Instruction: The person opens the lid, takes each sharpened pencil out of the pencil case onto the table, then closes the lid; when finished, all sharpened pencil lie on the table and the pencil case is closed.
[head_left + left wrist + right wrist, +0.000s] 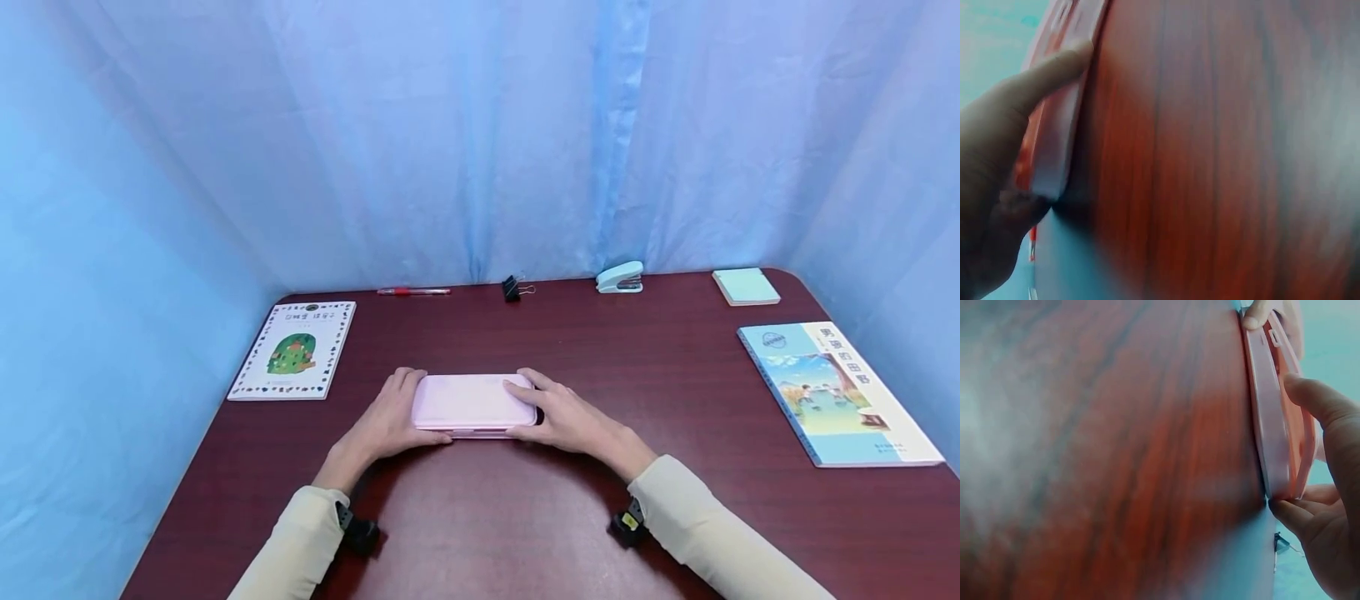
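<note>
We see the pink case [472, 400] lying on the table [480, 517] between our hands: the left hand [393, 417] grips its left end, the right hand [558, 412] its right, thumbs along the near edge. Our sleeved forearms [292, 542] angle inward. The right wrist view shows an open gap beneath the lid [1307, 447]; from the head we mainly see its flat top.

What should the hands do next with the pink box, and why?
Perhaps the right hand should raise the lid slightly: the pink box shows a gap along its front, the right thumb is at that gap, and the left hand grips the box's left end.
</note>
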Available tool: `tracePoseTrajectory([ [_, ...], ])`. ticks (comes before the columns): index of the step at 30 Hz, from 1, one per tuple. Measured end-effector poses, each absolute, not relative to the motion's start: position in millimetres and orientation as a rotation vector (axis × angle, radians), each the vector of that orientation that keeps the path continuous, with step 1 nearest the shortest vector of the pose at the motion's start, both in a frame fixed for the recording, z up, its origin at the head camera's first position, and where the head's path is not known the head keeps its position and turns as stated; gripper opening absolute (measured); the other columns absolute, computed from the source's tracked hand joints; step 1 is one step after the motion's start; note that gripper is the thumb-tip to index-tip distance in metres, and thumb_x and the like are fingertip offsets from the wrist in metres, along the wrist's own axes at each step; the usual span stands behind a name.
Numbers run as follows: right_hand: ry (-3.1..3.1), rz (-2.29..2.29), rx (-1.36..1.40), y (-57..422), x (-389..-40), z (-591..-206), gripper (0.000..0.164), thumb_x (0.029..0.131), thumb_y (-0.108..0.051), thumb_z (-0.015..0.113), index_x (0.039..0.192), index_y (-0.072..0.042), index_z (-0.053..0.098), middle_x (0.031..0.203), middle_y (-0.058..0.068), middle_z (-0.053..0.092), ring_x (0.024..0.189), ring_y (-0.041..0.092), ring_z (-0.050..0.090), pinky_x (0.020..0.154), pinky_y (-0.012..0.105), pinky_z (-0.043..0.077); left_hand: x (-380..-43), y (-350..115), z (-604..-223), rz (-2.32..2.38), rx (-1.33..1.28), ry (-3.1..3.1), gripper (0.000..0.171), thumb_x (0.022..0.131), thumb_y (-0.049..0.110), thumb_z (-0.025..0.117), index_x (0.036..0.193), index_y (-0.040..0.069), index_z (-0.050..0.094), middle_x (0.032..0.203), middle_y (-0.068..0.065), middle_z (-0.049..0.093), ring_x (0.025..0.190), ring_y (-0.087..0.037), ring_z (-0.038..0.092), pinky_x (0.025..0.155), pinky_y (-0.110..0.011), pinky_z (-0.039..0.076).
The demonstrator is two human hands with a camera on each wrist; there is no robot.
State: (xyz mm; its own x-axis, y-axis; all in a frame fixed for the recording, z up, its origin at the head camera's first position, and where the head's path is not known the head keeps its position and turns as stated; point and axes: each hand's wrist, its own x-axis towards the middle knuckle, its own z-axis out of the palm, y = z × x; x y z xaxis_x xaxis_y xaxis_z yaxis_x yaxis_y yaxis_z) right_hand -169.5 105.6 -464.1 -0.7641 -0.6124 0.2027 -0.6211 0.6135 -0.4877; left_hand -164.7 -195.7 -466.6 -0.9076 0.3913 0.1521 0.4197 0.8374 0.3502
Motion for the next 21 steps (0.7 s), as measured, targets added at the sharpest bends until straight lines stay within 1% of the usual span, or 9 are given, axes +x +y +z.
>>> tracePoseTrajectory([
  [3, -2.839, 0.881, 1.058, 104.8, -169.5, -462.4, 0.071, 0.080, -0.053, 0.064, 0.137, -0.015, 0.046, 0.137, 0.014, 0.042, 0.115, 0.023, 0.049, 0.093, 0.039, 0.041, -166.4, -204.0, -465.5, -0.750, -0.655, -2.990, 0.102, 0.057, 0.061, 0.078, 0.134, 0.007, 0.039, 0.124, -0.004, 0.040, 0.113, -0.017, 0.039, 0.097, -0.036, 0.037],
  [7, -2.863, 0.905, 1.019, 106.1, -172.1, -461.8, 0.072, 0.080, -0.060, 0.058, 0.137, -0.019, 0.046, 0.136, 0.010, 0.043, 0.116, 0.022, 0.048, 0.095, 0.040, 0.039, -167.7, -212.7, -466.6, -0.966, -0.654, -2.994, 0.102, 0.057, 0.054, 0.081, 0.138, 0.012, 0.034, 0.130, -0.001, 0.037, 0.117, -0.016, 0.037, 0.100, -0.040, 0.033],
  [11, -2.847, 0.991, 0.995, 106.9, -179.6, -462.2, 0.067, 0.081, -0.063, 0.054, 0.135, -0.023, 0.049, 0.133, 0.004, 0.048, 0.117, 0.018, 0.047, 0.097, 0.040, 0.038, -167.2, -218.3, -472.2, -1.112, -0.561, -2.956, 0.108, 0.053, 0.056, 0.082, 0.139, 0.017, 0.030, 0.134, 0.001, 0.038, 0.120, -0.016, 0.037, 0.101, -0.043, 0.031],
  [14, -2.823, 1.131, 0.949, 106.6, -187.2, -461.6, 0.059, 0.081, -0.061, 0.055, 0.129, -0.026, 0.055, 0.126, -0.001, 0.054, 0.116, 0.013, 0.049, 0.096, 0.038, 0.039, -167.0, -219.7, -477.3, -1.177, -0.516, -2.899, 0.114, 0.049, 0.056, 0.084, 0.140, 0.017, 0.028, 0.133, -0.001, 0.041, 0.119, -0.017, 0.040, 0.100, -0.043, 0.032],
  [16, -2.826, 1.226, 0.861, 105.1, -192.8, -459.6, 0.054, 0.082, -0.061, 0.054, 0.123, -0.027, 0.060, 0.119, -0.005, 0.059, 0.111, 0.011, 0.053, 0.094, 0.037, 0.040, -167.1, -219.5, -479.8, -1.194, -0.512, -2.860, 0.119, 0.047, 0.054, 0.086, 0.141, 0.014, 0.026, 0.132, -0.003, 0.044, 0.118, -0.017, 0.042, 0.100, -0.043, 0.033],
  [18, -2.841, 1.296, 0.731, 102.2, -199.2, -456.6, 0.051, 0.083, -0.063, 0.050, 0.118, -0.027, 0.064, 0.114, -0.006, 0.063, 0.108, 0.011, 0.055, 0.093, 0.037, 0.041, -167.1, -218.6, -481.3, -1.226, -0.527, -2.820, 0.123, 0.046, 0.051, 0.088, 0.142, 0.012, 0.022, 0.131, -0.005, 0.044, 0.119, -0.017, 0.043, 0.100, -0.041, 0.033],
  [19, -2.856, 1.326, 0.651, 100.5, -202.3, -454.5, 0.053, 0.084, -0.064, 0.047, 0.117, -0.027, 0.065, 0.112, -0.006, 0.064, 0.107, 0.011, 0.056, 0.093, 0.037, 0.041, -166.9, -217.9, -481.7, -1.257, -0.541, -2.802, 0.124, 0.047, 0.048, 0.088, 0.143, 0.013, 0.019, 0.131, -0.006, 0.043, 0.120, -0.017, 0.042, 0.101, -0.041, 0.033],
  [21, -2.893, 1.399, 0.483, 97.0, -208.8, -450.3, 0.061, 0.084, -0.068, 0.040, 0.120, -0.024, 0.063, 0.115, -0.003, 0.063, 0.102, 0.013, 0.059, 0.091, 0.038, 0.042, -166.2, -216.8, -482.0, -1.330, -0.554, -2.779, 0.128, 0.048, 0.044, 0.089, 0.146, 0.017, 0.012, 0.134, -0.007, 0.040, 0.124, -0.017, 0.038, 0.102, -0.039, 0.032],
])
